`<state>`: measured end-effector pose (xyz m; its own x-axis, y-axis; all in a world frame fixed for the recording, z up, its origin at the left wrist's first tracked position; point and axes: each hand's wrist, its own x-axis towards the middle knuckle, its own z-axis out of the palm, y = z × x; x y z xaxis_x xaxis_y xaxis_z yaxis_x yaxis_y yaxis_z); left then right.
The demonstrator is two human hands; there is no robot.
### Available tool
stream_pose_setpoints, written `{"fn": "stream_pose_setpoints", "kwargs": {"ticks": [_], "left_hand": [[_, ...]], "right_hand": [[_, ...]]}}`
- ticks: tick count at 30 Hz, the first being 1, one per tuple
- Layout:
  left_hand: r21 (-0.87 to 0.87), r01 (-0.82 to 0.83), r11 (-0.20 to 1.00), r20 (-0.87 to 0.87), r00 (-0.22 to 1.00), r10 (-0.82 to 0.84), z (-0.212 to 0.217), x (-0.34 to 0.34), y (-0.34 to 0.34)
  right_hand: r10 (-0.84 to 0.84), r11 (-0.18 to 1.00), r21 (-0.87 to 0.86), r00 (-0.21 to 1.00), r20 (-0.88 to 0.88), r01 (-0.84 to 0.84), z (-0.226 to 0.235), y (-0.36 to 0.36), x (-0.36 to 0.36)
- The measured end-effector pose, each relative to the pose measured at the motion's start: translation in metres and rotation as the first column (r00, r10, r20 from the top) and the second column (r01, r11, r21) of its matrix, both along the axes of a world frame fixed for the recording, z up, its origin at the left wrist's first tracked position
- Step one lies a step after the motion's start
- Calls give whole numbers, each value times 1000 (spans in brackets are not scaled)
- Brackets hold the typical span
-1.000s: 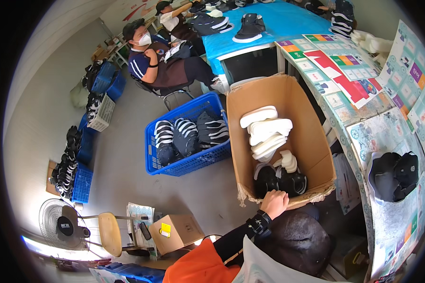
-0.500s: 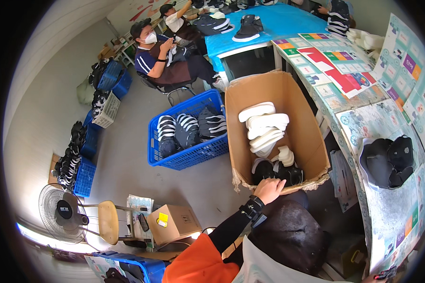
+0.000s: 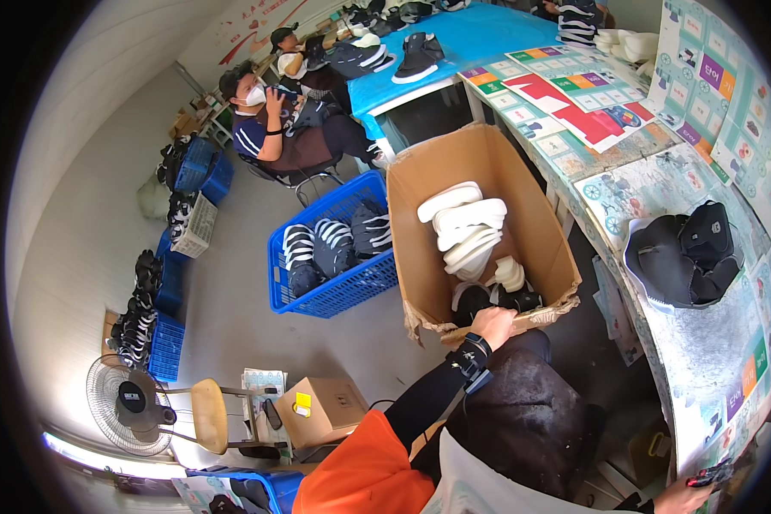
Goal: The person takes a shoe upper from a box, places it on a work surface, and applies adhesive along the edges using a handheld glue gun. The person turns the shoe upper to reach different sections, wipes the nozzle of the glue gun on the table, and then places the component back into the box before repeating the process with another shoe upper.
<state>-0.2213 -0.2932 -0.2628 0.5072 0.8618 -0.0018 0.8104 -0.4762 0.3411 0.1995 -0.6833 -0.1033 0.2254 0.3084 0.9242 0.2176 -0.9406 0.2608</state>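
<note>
My left hand [image 3: 494,327] is closed over the near rim of a large cardboard box [image 3: 535,206]. Inside the box, a stack of white shoe soles [image 3: 464,224] sits above dark shoe pieces [image 3: 517,297], which my hand partly covers. At the lower right edge my right hand [image 3: 680,497], cut off by the picture, has its fingers round a small black-and-red tool [image 3: 711,474] whose kind I cannot make out. Farther up that worktable lies a black shoe upper [image 3: 690,257], away from both hands.
Left of the box stands a blue basket [image 3: 338,295] of black-and-white shoes. A worktable [image 3: 651,197] covered in printed sheets runs along the right. A masked co-worker [image 3: 270,128] sits near the blue table [image 3: 480,38]. A fan [image 3: 130,403] and a small carton [image 3: 325,411] stand lower left.
My view has shifted, so the box and worktable sit farther left in it. More of my right hand and its tool shows. My left hand stays at the box rim.
</note>
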Motion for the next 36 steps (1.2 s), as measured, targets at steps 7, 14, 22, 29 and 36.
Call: {"fn": "stream_pose_setpoints", "kwargs": {"ticks": [7, 14, 22, 29, 36], "left_hand": [[-39, -18, 999, -50, 999, 16, 8, 4, 4], [-4, -11, 1000, -7, 1000, 11, 4, 1, 0], [31, -4, 1000, 52, 999, 2, 9, -2, -5], [22, 14, 1000, -81, 997, -12, 1, 2, 3], [-2, -19, 1000, -207, 978, 18, 12, 19, -5]], "right_hand": [[22, 1000, -11, 1000, 8, -22, -1, -4, 7], [27, 1000, 4, 1000, -15, -27, 4, 1, 1], [255, 946, 223, 965, -56, -237, -40, -40, 40], [-17, 999, 34, 891, -454, 36, -27, -32, 2], [231, 930, 367, 820, -524, -28, 10, -10, -14]]}}
